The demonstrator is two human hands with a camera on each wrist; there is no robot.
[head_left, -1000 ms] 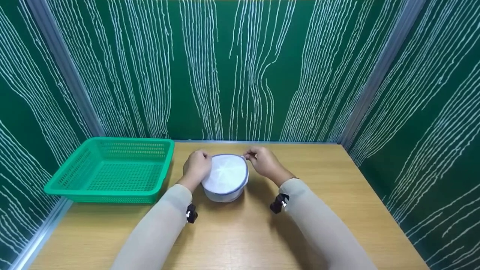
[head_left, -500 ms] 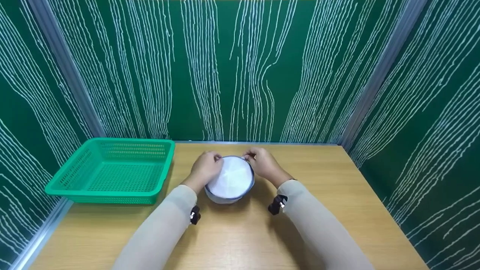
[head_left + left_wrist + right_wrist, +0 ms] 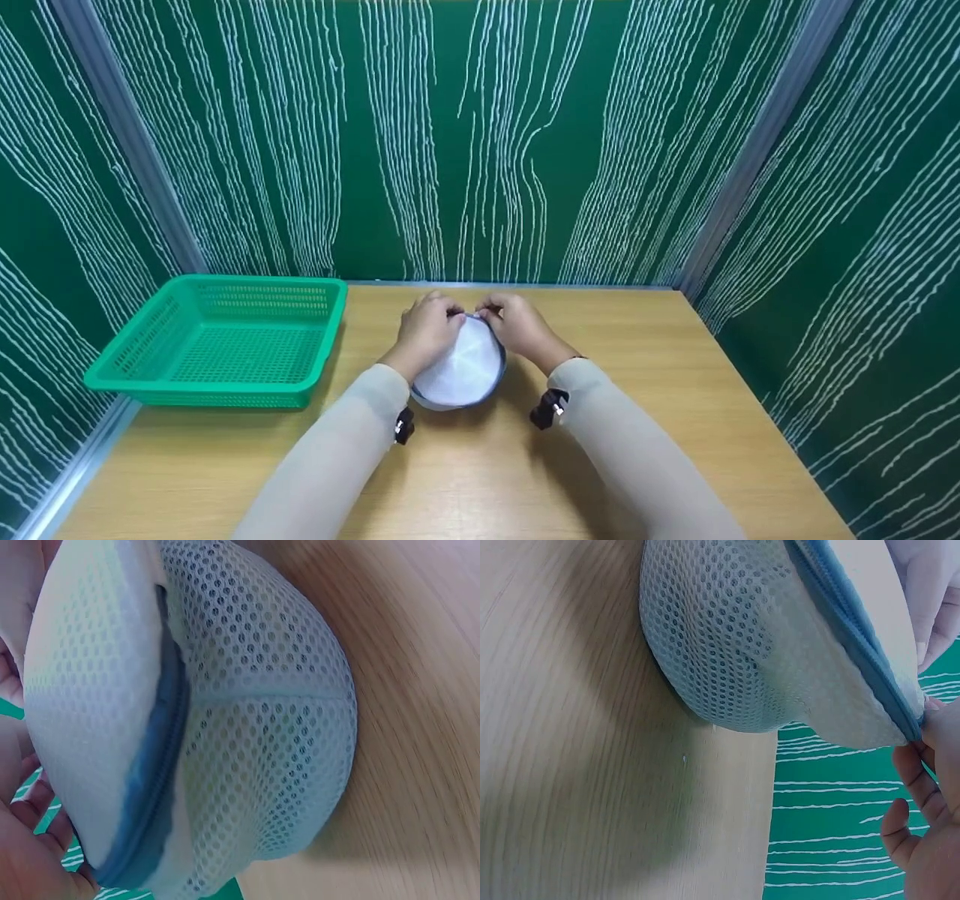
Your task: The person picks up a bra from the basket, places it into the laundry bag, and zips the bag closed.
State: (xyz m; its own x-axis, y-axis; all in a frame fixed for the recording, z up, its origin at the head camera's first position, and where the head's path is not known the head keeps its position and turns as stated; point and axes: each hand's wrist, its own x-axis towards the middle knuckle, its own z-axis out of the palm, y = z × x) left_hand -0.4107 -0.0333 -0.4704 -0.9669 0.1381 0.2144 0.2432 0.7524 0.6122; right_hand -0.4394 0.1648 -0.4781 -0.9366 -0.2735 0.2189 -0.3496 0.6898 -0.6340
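Observation:
A round white mesh laundry bag [image 3: 461, 367] with a blue zipper [image 3: 154, 780] round its top stands on the table, its flat top tilted toward the head camera. At the far rim my left hand [image 3: 430, 335] pinches the edge of the bag, thumb on the top panel. Close beside it, my right hand [image 3: 520, 327] pinches the zipper edge; the right wrist view shows those fingertips [image 3: 928, 736] at one end of the zipper line. The mesh side [image 3: 712, 622] bulges out below the zipper. The zipper pull is hidden by the fingers.
A green plastic basket [image 3: 319, 375] with slotted walls stands left of the hands. The wooden table [image 3: 600, 315] ends at a green back wall [image 3: 465, 150] with white wavy lines. Similar panels enclose both sides.
My left hand has moved right along the bag's far rim, closer to my right hand. The right hand has shifted slightly left, and the bag has turned a little.

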